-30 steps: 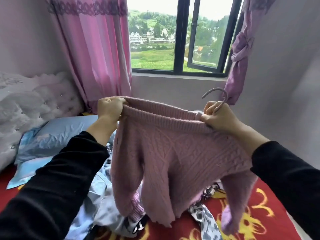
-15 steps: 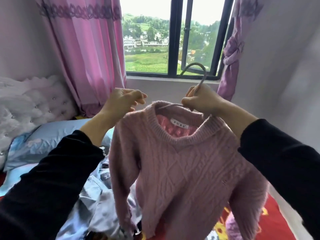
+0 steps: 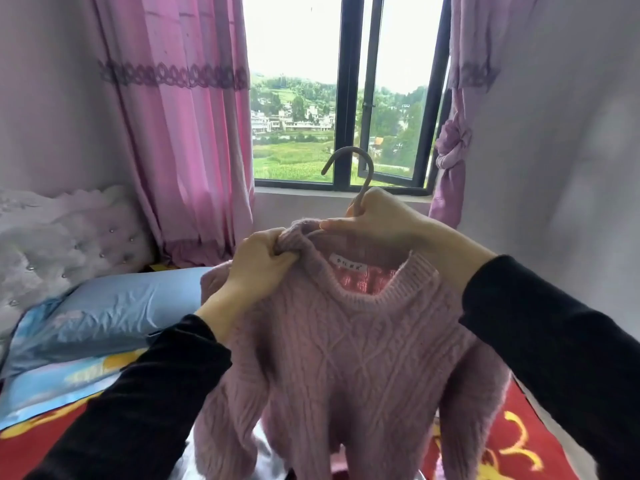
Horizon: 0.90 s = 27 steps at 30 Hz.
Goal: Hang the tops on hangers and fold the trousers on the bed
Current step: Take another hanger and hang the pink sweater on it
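The pink cable-knit sweater [image 3: 346,358] is hanging in the air over the bed, in front of the person, with its neck up and its hem down. Its long axis is running almost upright, and its front is facing the camera, so the white label [image 3: 347,268] inside the back of the neck is showing. The ribbed collar [image 3: 363,299] is sloping down from the left to the right. Both knit sleeves are dangling at the sides.

The grey hanger [image 3: 349,150] is sitting inside the neck, its hook rising above the knit and curving over to the left, tip pointing down.

The right hand [image 3: 377,220] is gripping the hanger's stem just under the hook, fingers curled round it, with one finger stretched leftward along the hanger's arm. The left hand [image 3: 258,268] is pinching a bunched-up fold of the sweater's shoulder beside the collar, fingers closed tightly on the wool. Both arms are wearing black sleeves.

Below, a red bedcover [image 3: 34,448] with yellow figures is lying on the bed, with a blue pillow [image 3: 121,306] against a tufted headboard [image 3: 62,237]. Behind, pink curtains [image 3: 180,133] are framing a dark-framed window [image 3: 346,98].
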Motion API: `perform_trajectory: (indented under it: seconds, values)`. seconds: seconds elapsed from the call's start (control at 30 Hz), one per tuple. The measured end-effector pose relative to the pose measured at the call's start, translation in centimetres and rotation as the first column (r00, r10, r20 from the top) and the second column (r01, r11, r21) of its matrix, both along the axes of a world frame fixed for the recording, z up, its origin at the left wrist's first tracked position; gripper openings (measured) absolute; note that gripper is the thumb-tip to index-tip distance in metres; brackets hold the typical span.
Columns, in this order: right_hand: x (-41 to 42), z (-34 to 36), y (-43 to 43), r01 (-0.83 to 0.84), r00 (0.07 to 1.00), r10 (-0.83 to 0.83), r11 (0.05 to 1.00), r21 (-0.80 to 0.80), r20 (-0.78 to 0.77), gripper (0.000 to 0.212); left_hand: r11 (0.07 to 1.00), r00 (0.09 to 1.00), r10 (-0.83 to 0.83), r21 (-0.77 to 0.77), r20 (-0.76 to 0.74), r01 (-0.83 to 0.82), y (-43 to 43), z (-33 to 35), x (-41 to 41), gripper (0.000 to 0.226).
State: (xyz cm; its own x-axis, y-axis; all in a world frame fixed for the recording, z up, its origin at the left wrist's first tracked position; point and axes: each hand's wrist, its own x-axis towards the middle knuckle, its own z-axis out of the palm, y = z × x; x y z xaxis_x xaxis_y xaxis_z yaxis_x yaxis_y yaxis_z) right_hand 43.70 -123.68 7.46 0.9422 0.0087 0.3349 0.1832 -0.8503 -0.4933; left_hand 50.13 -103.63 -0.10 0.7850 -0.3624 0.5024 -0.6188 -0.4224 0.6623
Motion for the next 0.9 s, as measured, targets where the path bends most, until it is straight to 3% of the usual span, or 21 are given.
perform_trajectory:
  seconds: [0.17,0.27,0.5,0.63,0.77,0.9]
  values:
    - [-2.9,-1.3,-1.4,-0.103,0.982,0.109,0.994,0.046,-0.157,0.018,0.989,0.988,0.139,-0.069,0.071,-0.134,4.3,1.1,-1.8,0.006]
    - [-3.7,-1.5,0.2,-0.17,0.979,0.179,0.981,0.094,-0.095,0.04,0.971,0.969,0.236,-0.064,0.073,-0.232,7.1,1.5,-4.1,0.007]
    - [-5.1,1.0,12.7,-0.36,0.922,0.367,0.93,-0.074,0.121,0.042,0.909,0.915,0.404,-0.102,-0.021,-0.404,13.3,2.2,-12.0,0.02]
    - [-6.4,2.8,18.0,-0.511,0.858,0.514,0.856,-0.081,0.016,0.04,0.751,0.751,0.648,-0.055,-0.127,-0.658,20.8,2.4,-17.4,0.028]
    - [-8.8,4.4,26.1,-0.661,0.747,0.664,0.739,-0.129,-0.023,0.037,0.575,0.574,0.81,-0.031,-0.119,-0.818,28.3,2.7,-23.4,0.044]
    - [-12.5,4.6,35.6,-0.758,0.635,0.773,0.625,-0.183,0.01,0.03,0.455,0.464,0.879,-0.103,-0.106,-0.885,35.8,1.9,-29.4,0.018]
